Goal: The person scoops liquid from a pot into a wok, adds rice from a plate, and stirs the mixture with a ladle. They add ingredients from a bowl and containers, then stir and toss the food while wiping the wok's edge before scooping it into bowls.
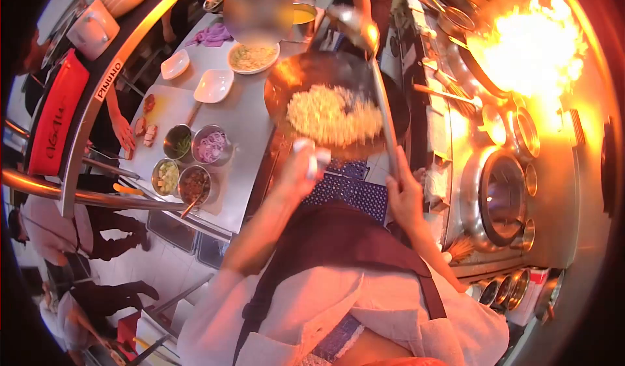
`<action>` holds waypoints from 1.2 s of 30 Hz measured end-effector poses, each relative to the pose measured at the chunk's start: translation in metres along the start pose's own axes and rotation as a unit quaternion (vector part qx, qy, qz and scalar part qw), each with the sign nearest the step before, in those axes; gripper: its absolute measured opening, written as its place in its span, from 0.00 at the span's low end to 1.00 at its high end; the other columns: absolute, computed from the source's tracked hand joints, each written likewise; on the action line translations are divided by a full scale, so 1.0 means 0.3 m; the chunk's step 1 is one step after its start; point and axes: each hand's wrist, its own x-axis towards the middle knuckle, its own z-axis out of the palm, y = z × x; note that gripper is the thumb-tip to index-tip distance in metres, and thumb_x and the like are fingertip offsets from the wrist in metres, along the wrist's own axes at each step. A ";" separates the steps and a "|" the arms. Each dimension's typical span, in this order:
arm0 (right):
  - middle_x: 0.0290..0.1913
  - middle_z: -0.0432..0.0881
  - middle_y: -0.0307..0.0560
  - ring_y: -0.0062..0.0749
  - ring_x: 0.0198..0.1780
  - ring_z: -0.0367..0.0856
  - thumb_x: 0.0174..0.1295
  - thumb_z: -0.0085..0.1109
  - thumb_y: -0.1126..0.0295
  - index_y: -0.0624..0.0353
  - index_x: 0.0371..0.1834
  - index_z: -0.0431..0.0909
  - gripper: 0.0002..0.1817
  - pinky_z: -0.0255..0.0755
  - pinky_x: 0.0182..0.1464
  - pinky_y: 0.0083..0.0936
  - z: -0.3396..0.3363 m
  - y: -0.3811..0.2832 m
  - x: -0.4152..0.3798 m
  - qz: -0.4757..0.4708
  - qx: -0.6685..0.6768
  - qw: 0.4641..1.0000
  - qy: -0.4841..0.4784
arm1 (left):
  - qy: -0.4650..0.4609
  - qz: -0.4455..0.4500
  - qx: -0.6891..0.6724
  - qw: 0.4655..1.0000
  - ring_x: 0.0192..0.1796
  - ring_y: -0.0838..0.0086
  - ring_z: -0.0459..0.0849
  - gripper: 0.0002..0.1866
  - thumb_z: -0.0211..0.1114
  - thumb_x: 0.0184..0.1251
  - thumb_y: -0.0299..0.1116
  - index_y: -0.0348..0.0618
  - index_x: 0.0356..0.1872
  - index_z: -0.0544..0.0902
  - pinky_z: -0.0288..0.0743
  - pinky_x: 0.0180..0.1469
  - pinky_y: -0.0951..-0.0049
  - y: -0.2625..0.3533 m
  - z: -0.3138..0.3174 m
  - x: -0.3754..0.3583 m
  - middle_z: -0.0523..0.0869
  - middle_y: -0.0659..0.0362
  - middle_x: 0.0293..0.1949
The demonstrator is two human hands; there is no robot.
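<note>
A dark wok [280,83] holds a heap of pale yellow food [332,115], perhaps fried rice, in front of my body. My left hand [303,167] is closed round a white cloth [312,156] at the wok's near edge. My right hand [405,187] is wrapped round the handle of a long metal ladle [384,99]. The ladle's bowl points away from me, beyond the wok's far side. Left of the wok, a plate [254,58] of similar food rests on the steel table [244,128].
Large flames [534,40] rise from the stove at the right. An empty wok [504,197] sits on a nearer burner. Bowls of chopped onion [210,146] and other ingredients stand on the table. A co-worker's hand [124,134] is at its left edge; other people stand beyond.
</note>
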 end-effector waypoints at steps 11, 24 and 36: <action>0.31 0.82 0.64 0.44 0.31 0.85 0.74 0.54 0.70 0.56 0.83 0.58 0.34 0.77 0.42 0.40 -0.230 -0.005 0.125 0.097 -0.106 0.989 0.024 | 0.038 0.164 0.128 0.977 0.34 0.68 0.88 0.10 0.56 0.70 0.25 0.34 0.48 0.79 0.82 0.31 0.69 -0.045 0.240 0.081 0.86 0.53 0.37; 0.28 0.73 0.34 0.13 0.17 0.65 0.81 0.49 0.61 0.50 0.78 0.65 0.24 0.66 0.16 0.18 -0.127 0.144 -0.295 0.492 0.459 0.716 -0.183 | 0.137 -0.064 0.102 0.983 0.18 0.69 0.75 0.09 0.57 0.65 0.29 0.41 0.44 0.73 0.68 0.15 0.72 -0.264 -0.062 -0.038 0.82 0.50 0.33; 0.28 0.74 0.36 0.15 0.16 0.67 0.79 0.51 0.68 0.47 0.82 0.60 0.29 0.65 0.15 0.18 -0.063 0.096 -0.250 0.444 0.392 0.797 -0.122 | 0.115 0.000 0.167 0.979 0.24 0.70 0.81 0.09 0.59 0.61 0.28 0.39 0.41 0.77 0.71 0.16 0.67 -0.133 -0.121 -0.094 0.83 0.55 0.30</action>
